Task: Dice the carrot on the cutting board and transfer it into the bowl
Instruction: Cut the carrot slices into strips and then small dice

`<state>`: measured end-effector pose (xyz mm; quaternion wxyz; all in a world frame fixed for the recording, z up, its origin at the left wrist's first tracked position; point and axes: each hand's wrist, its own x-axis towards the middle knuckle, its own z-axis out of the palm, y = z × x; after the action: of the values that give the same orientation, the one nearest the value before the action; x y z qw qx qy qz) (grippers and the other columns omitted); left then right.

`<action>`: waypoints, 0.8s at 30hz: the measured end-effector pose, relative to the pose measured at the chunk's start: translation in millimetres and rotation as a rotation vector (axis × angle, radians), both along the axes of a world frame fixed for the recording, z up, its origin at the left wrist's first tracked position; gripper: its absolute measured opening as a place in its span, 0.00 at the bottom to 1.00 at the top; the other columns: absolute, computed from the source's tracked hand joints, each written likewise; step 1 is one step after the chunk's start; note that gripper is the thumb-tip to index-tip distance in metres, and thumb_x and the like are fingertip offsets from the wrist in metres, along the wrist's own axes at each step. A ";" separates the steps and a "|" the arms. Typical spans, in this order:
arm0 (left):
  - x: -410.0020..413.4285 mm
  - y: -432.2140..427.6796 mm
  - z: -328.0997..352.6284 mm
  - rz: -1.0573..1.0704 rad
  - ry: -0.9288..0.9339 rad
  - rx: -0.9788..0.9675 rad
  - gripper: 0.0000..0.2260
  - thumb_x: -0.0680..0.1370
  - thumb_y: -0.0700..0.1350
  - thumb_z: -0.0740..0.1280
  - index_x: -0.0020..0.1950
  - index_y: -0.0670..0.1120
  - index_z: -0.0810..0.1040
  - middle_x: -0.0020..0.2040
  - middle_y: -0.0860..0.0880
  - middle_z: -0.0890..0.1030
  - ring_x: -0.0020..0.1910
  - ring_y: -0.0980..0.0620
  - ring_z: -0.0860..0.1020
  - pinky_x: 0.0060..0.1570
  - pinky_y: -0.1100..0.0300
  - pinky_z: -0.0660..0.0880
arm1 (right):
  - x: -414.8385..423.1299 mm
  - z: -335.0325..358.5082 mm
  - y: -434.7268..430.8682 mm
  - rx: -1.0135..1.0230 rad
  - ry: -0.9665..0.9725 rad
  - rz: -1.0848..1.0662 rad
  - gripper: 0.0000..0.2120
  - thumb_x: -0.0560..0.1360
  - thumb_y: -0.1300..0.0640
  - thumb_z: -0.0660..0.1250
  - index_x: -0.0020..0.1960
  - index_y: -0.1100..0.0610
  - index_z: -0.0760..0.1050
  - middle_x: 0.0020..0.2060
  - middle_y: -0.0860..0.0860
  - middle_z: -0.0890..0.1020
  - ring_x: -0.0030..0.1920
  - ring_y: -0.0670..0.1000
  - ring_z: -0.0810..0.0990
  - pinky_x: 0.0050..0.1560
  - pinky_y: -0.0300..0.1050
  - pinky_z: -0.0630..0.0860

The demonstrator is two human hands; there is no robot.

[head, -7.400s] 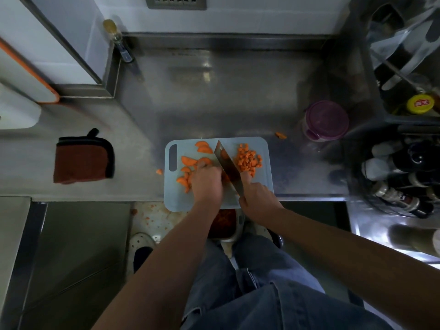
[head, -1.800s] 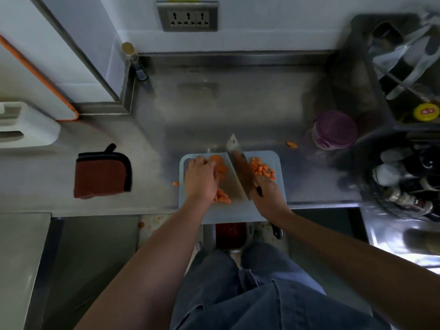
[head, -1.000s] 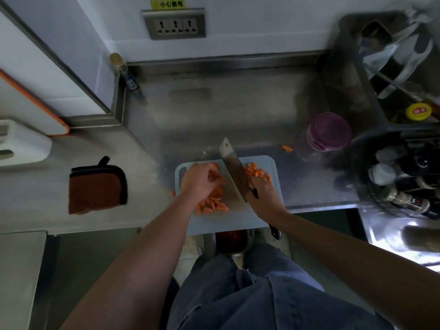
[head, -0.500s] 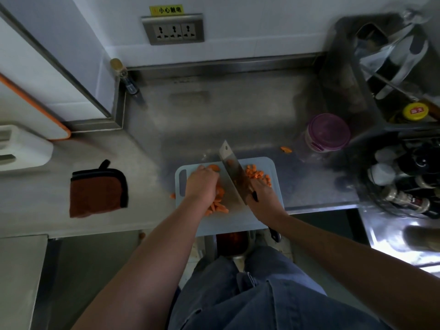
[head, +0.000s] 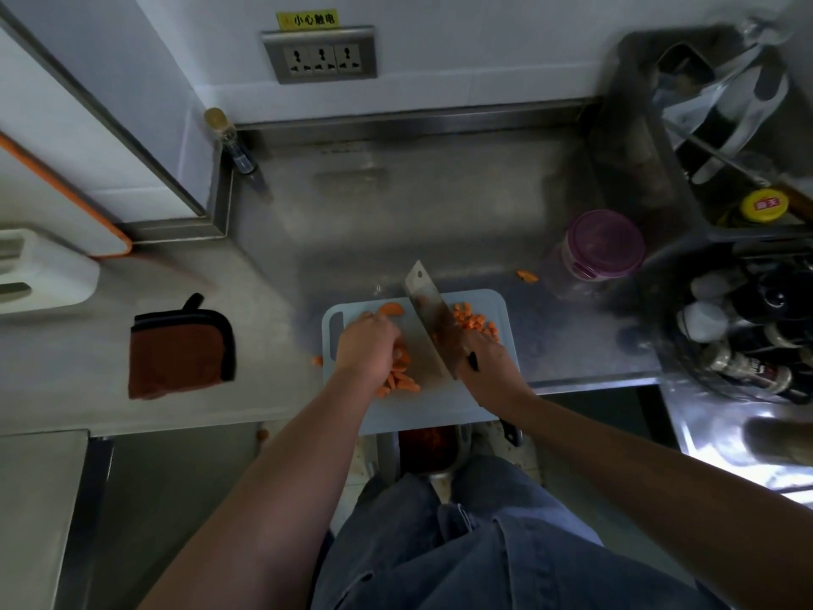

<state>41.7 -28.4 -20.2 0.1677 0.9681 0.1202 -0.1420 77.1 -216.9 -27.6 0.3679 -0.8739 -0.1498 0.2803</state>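
Observation:
A pale blue cutting board [head: 440, 409] lies at the counter's front edge, overhanging it. My left hand [head: 367, 345] rests curled over a heap of carrot slices [head: 398, 380] on the board's left half; one more slice [head: 391, 308] lies at the far edge. My right hand [head: 486, 361] grips the handle of a cleaver [head: 433, 319], whose blade runs diagonally across the board's middle. Diced carrot [head: 473, 321] is piled on the right side of the blade. Below the board's front edge a metal bowl [head: 429, 446] shows, with orange bits inside.
A purple-lidded jar [head: 594, 250] stands right of the board, a stray carrot piece [head: 526, 276] beside it. A brown pot holder [head: 180, 347] lies to the left. Bottles [head: 748, 345] and a utensil rack [head: 726, 125] crowd the right. Another carrot bit [head: 317, 360] sits off the board's left edge.
My left hand has gathered the carrot slices toward the board's near left and stays over them. The cleaver has kept its diagonal place; the view has shifted slightly.

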 end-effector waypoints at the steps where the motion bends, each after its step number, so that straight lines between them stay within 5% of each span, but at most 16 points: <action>1: 0.2 -0.5 0.6 -0.021 0.006 0.017 0.07 0.77 0.42 0.65 0.42 0.47 0.82 0.43 0.50 0.75 0.41 0.54 0.73 0.41 0.61 0.70 | -0.6 0.4 0.0 0.002 -0.001 -0.001 0.08 0.77 0.63 0.58 0.55 0.57 0.71 0.44 0.51 0.76 0.35 0.43 0.71 0.33 0.34 0.64; 4: 1.4 -2.4 0.4 -0.086 0.021 0.064 0.06 0.76 0.42 0.65 0.40 0.47 0.78 0.43 0.50 0.74 0.45 0.54 0.74 0.41 0.61 0.68 | -3.2 2.0 0.1 0.004 0.004 -0.009 0.09 0.77 0.64 0.58 0.55 0.56 0.71 0.43 0.49 0.75 0.34 0.42 0.70 0.32 0.34 0.64; 11: 8.3 6.3 -1.6 -0.041 0.105 -0.035 0.08 0.75 0.45 0.70 0.54 0.48 0.77 0.47 0.51 0.77 0.46 0.52 0.76 0.41 0.60 0.67 | -7.5 4.6 0.6 -0.030 0.042 -0.005 0.08 0.78 0.63 0.59 0.56 0.54 0.68 0.47 0.50 0.75 0.37 0.46 0.74 0.33 0.34 0.69; 16: 9.8 2.3 -3.9 0.291 -0.037 -0.359 0.07 0.75 0.50 0.72 0.43 0.49 0.77 0.45 0.56 0.80 0.44 0.56 0.78 0.43 0.61 0.70 | -8.6 10.3 -5.1 -0.134 0.062 0.021 0.13 0.79 0.63 0.58 0.63 0.59 0.64 0.39 0.53 0.76 0.35 0.53 0.79 0.36 0.54 0.81; 19: 17.1 -12.5 1.4 0.447 -0.034 -0.436 0.09 0.74 0.52 0.73 0.42 0.48 0.79 0.41 0.53 0.81 0.42 0.54 0.79 0.40 0.61 0.71 | -8.1 13.1 -10.4 -0.129 -0.007 0.026 0.12 0.79 0.63 0.57 0.61 0.60 0.68 0.34 0.51 0.76 0.31 0.48 0.76 0.32 0.47 0.79; 22: 15.9 -31.6 -3.8 0.671 0.046 -0.571 0.09 0.74 0.52 0.73 0.44 0.47 0.80 0.44 0.49 0.82 0.38 0.53 0.78 0.24 0.64 0.72 | -9.5 15.1 -14.5 -0.127 -0.061 0.020 0.14 0.79 0.63 0.57 0.64 0.60 0.67 0.32 0.50 0.75 0.30 0.47 0.74 0.27 0.40 0.72; 24: 11.1 -44.8 -7.7 0.783 0.073 -0.576 0.09 0.74 0.52 0.73 0.44 0.47 0.81 0.43 0.48 0.83 0.39 0.49 0.81 0.28 0.60 0.78 | -11.3 16.0 -16.1 -0.136 -0.067 0.046 0.15 0.79 0.63 0.57 0.65 0.60 0.66 0.34 0.51 0.76 0.32 0.49 0.75 0.32 0.43 0.73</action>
<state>52.8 -73.2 -27.9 0.4651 0.7589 0.4370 -0.1296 65.8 -233.1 -11.6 0.2959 -0.9020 -0.1626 0.2689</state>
